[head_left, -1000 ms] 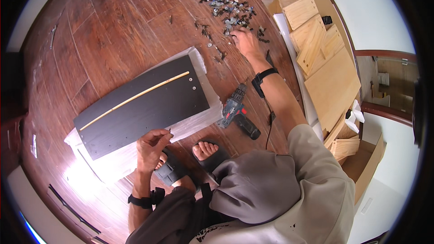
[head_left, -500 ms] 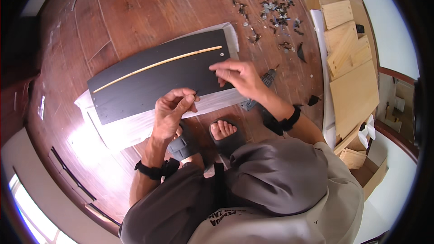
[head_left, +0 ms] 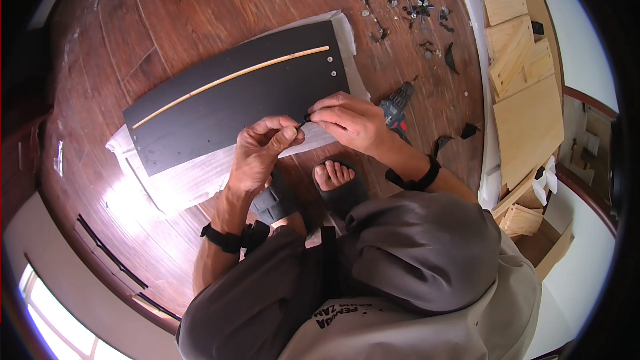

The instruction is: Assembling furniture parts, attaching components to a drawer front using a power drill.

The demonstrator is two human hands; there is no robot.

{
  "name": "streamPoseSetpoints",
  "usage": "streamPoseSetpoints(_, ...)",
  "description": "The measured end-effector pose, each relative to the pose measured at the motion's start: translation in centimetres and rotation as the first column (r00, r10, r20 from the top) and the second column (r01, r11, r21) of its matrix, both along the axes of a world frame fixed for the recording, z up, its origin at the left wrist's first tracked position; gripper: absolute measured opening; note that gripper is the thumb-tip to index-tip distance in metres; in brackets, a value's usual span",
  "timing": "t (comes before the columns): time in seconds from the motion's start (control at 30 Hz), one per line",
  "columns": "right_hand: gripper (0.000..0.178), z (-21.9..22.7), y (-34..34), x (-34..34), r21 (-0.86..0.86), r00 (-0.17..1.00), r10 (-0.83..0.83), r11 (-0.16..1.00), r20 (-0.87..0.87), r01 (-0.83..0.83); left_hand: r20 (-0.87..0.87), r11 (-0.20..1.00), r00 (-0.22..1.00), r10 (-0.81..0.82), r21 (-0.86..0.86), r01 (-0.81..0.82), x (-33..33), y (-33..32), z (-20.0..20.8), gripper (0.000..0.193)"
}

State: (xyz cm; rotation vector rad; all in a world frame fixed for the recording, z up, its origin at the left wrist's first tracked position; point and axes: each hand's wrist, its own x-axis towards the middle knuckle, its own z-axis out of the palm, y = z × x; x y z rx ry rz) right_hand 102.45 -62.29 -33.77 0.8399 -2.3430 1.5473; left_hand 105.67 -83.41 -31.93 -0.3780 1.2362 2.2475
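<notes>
Pinched tight, the left hand (head_left: 261, 151) and right hand (head_left: 352, 122) hold small dark parts (head_left: 307, 118) over the near edge of the black panel (head_left: 233, 103), apparently pairing them; steady alignment is needed next.

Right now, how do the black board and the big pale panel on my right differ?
The board is black, while the panel is pale wood. The board looks long and narrow; the panel looks squarer. The board lies on white wrapping, while the panel lies beside smaller wood pieces. Both are flat.
</notes>
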Motion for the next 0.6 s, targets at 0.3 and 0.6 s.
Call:
streamPoseSetpoints(0.3,0.027,0.5,0.2,-0.3,0.137,0.960,0.105,0.988,-0.260,-0.071,0.039,0.980,0.993,-0.110,-0.163,0.115,0.1,-0.3,0.4,0.015)
streamPoseSetpoints(0.6,0.022,0.1,0.6,3.4,0.176,0.957,0.202,0.970,-0.207,-0.167,0.181,0.944,0.943,-0.280,-0.126,0.304,0.1,-0.6,0.9,0.023)
